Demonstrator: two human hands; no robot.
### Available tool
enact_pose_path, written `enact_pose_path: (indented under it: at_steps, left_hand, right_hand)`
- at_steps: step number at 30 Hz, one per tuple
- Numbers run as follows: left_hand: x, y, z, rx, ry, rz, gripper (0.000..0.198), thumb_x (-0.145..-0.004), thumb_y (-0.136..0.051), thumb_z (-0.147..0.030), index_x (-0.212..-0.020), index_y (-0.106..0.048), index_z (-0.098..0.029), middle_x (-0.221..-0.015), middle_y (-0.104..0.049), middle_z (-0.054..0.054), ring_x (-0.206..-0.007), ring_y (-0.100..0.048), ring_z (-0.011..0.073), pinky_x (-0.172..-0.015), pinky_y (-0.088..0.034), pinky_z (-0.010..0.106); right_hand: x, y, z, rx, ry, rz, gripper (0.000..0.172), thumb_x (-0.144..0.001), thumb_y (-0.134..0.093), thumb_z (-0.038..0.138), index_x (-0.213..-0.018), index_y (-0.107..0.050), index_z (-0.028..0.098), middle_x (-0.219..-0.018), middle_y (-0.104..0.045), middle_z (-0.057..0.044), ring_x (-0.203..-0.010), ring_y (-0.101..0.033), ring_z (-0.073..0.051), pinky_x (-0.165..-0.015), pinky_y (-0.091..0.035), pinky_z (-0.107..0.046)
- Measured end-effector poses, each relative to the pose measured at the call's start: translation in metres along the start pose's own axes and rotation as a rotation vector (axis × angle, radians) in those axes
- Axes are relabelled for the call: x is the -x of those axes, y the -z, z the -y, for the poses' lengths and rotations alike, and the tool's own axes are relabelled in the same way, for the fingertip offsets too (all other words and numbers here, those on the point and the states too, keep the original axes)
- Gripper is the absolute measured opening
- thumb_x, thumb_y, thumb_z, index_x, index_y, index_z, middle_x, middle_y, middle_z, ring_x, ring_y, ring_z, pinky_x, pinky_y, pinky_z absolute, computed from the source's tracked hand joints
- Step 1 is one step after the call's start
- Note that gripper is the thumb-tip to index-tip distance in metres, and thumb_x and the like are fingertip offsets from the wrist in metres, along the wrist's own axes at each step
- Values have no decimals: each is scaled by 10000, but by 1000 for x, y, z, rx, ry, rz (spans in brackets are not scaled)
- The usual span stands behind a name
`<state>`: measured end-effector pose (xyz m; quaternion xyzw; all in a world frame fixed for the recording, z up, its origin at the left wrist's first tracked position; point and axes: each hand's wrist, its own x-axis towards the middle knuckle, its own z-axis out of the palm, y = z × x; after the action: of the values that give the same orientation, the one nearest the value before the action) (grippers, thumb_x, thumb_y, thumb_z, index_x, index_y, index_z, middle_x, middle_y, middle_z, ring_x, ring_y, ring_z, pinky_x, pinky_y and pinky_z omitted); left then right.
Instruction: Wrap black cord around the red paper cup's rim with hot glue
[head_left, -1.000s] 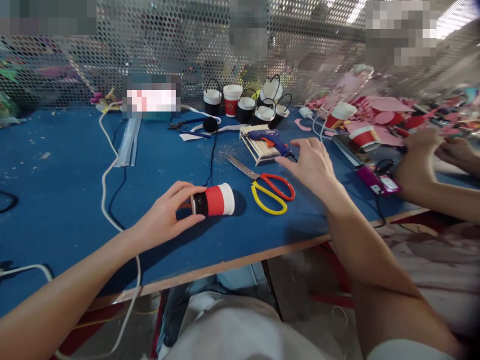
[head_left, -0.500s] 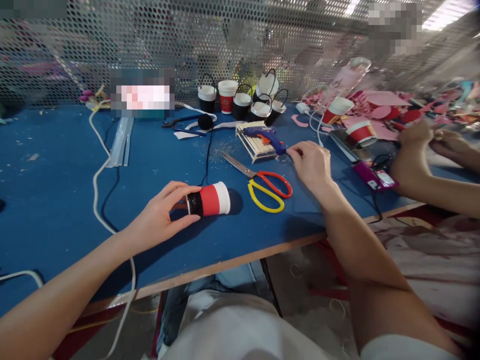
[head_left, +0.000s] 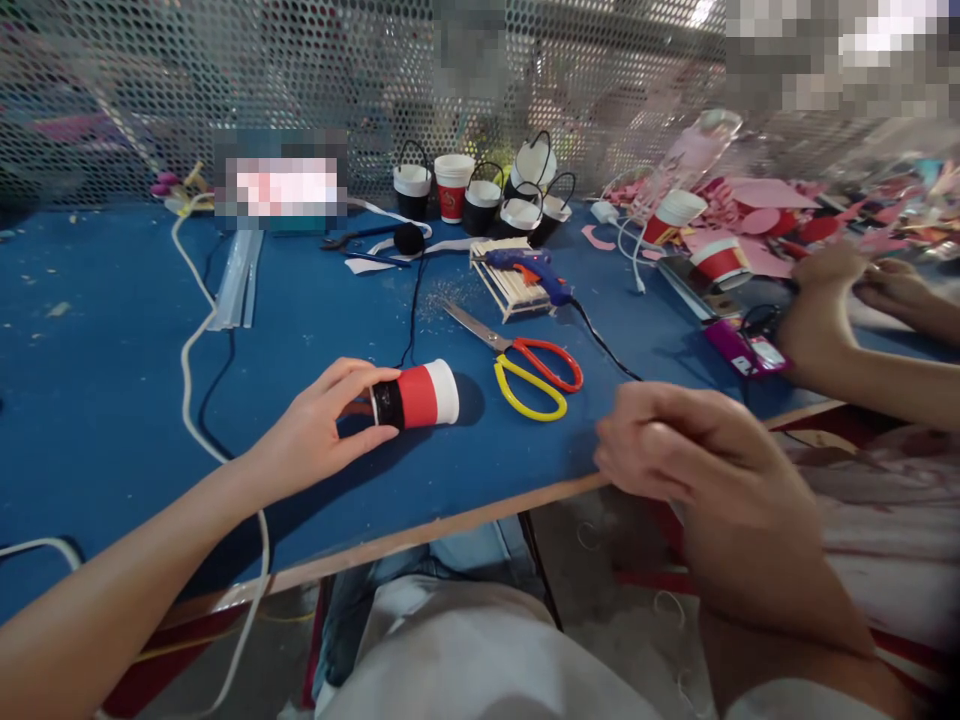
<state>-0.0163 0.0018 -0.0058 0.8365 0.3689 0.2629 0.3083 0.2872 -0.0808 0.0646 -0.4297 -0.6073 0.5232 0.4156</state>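
My left hand [head_left: 330, 420] grips the black-wrapped end of a red and white paper cup [head_left: 420, 394] lying on its side on the blue table. Black yarn [head_left: 415, 310] runs from behind that cup up to a small black ball [head_left: 409, 239]. At the table's front edge, right of the scissors, my right hand [head_left: 660, 445] is closed; what it holds, if anything, is hidden. Scissors [head_left: 499, 345] with one red and one yellow handle lie open between my hands. A blue glue gun [head_left: 529, 272] rests on a small wooden stick rack [head_left: 506, 295].
Several black cups with handles [head_left: 482, 208] and a red cup [head_left: 453, 190] stand at the back, by a perforated metal screen [head_left: 300, 80]. White cable [head_left: 187, 380] crosses the left side. A person's hands [head_left: 829, 285] are at the right, near pink scraps [head_left: 769, 195].
My right hand has moved from beside the glue gun's rear down and toward me, uncovering the gun's black cord. My left hand and its cup are nearly unchanged.
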Motion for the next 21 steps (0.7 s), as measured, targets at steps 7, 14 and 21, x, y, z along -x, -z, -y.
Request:
enact_pose_path:
  at_steps: [7, 14, 21]
  left_hand:
    - [-1, 9, 0, -23, -20, -4, 425, -838, -602, -304, -1244, -497, -231, -1181, -467, 83, -1047, -554, 209, -882, -563, 404]
    - [-2, 24, 12, -106, 9, -78, 457, -810, -631, -341, -1237, -519, -225, -1162, -485, 75, -1044, -558, 225, -899, -555, 414]
    - [-4, 25, 17, -86, 21, -103, 457, -810, -628, -311, -1241, -508, -215, -1161, -469, 84, -1033, -557, 216, -883, -557, 411]
  right_hand:
    - [-94, -14, -23, 467, 109, -57, 64, -843, -540, 224, -816, -564, 172, -718, -614, -12, -612, -530, -94, -544, -391, -218]
    - [-116, -27, -48, 508, -157, 536, 234, -885, -460, 268, -841, -659, 154, -613, -590, 12, -562, -508, -88, -524, -371, -221]
    - [-102, -9, -15, -115, 69, 221, 255, -881, -537, 401, -757, -576, 182, -450, -360, 90, -375, -302, -43, -388, -269, -202]
